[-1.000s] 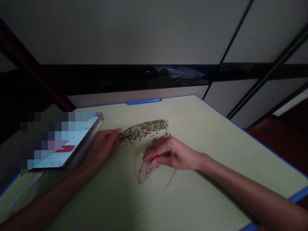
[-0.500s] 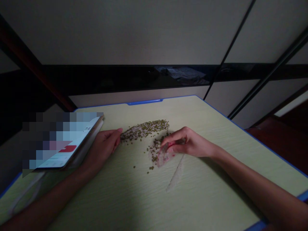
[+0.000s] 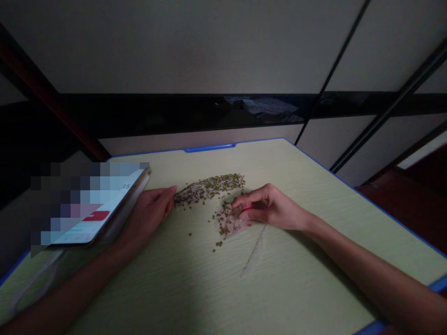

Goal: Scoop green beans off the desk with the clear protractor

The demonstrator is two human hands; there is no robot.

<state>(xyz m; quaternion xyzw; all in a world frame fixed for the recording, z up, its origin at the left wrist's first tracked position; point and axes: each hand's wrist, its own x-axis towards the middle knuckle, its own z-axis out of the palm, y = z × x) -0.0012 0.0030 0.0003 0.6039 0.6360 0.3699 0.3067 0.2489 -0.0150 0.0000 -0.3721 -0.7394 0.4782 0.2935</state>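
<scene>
A long pile of small green beans, like mung beans with pale patches among them, lies on the pale table. At the pile's left tip rests my left hand, its fingers curled and thumb pressed in; what they pinch, if anything, is hidden. My right hand grips a clear plastic bag with red print between thumb and fingers. Loose beans lie around and beneath the bag, and a few strays sit nearer to me. Below my right hand is a thin clear strip.
To the left, a tablet with a lit, partly blurred screen leans beside my left forearm. A blue edge with a handle borders the table's far side. Behind it stands a pale cabinet with a dark glossy band.
The bag's lower edge has drawn up slightly toward my right hand. One stray bean has shifted a little left and away from me. My left hand has stayed nearly still.
</scene>
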